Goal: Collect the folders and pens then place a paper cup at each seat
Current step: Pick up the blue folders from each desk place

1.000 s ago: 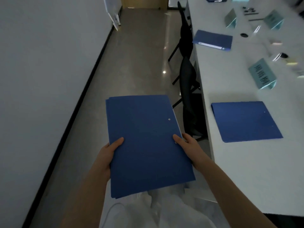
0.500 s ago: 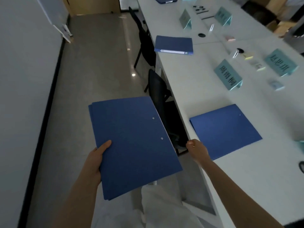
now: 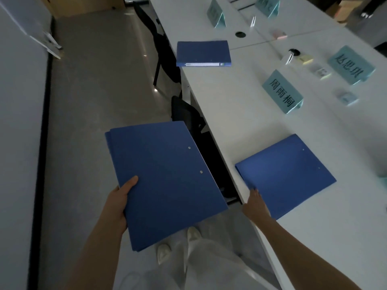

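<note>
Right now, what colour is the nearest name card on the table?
Pale teal name card with dark lettering, head view.

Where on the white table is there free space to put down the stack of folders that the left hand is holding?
Bare patches on the table: between the near folder and the far folder, left of the name card; also the near edge beyond the right hand. It is crowded further right, among small items and a second name card.

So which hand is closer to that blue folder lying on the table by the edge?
The right hand. Its fingers touch the near corner of the folder on the table. The left hand is off past the table edge, gripping the held folders.
</note>
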A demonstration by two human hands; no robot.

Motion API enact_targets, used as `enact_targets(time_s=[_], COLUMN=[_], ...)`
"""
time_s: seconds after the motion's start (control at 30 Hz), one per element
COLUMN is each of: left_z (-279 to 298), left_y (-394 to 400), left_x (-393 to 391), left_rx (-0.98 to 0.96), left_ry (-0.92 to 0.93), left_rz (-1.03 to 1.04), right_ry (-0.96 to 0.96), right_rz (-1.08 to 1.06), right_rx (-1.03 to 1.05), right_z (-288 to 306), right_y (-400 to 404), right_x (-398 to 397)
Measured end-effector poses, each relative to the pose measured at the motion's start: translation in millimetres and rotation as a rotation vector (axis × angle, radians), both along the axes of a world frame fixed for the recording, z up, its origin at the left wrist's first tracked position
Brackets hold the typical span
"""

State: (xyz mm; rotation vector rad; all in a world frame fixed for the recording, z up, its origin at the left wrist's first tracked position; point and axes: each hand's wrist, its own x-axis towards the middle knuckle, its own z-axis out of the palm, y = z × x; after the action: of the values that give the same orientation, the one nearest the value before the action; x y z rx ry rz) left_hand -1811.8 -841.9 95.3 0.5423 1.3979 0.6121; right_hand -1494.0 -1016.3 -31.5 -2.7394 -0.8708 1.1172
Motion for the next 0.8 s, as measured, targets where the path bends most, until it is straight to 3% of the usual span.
enact_targets(time_s=[0.3,0.37,0.5,0.6,0.67,0.8], left_z=[4.8,8.4,10.4,8.6,6.8,3.8], left_y=[33.8,40.5,51.9,57.2,59.3,62.8], left_x=[5.4,3.9,0.2,-0.3,-1.7,-6.1], left_rx=[-0.019,-0.016,-0.002,-0.007,-0.017,-0.029], left_ry=[0.02,0.024,0.03,0.03,0.026,0.037], left_rz=[-0.141,-0.177,-0.209,-0.223,-0.228,-0.252], right_ry=[0.065,0.069,0.06,0.263,0.443,0.62], right_rz=[-0.129,-0.308,-0.922,-1.326,-1.483,-1.641], right_rx=[0.119,0.21,0.324,0.276,0.289,0.321], right_z=[-3.8,1.7,5.0,0.3,2.2,6.5], right_y=[-10.1,-12.0,-31.7,-52.6,-58.0,-56.9], right_x=[-67.1,-67.5,-55.0,-49.1,-48.4,-47.1])
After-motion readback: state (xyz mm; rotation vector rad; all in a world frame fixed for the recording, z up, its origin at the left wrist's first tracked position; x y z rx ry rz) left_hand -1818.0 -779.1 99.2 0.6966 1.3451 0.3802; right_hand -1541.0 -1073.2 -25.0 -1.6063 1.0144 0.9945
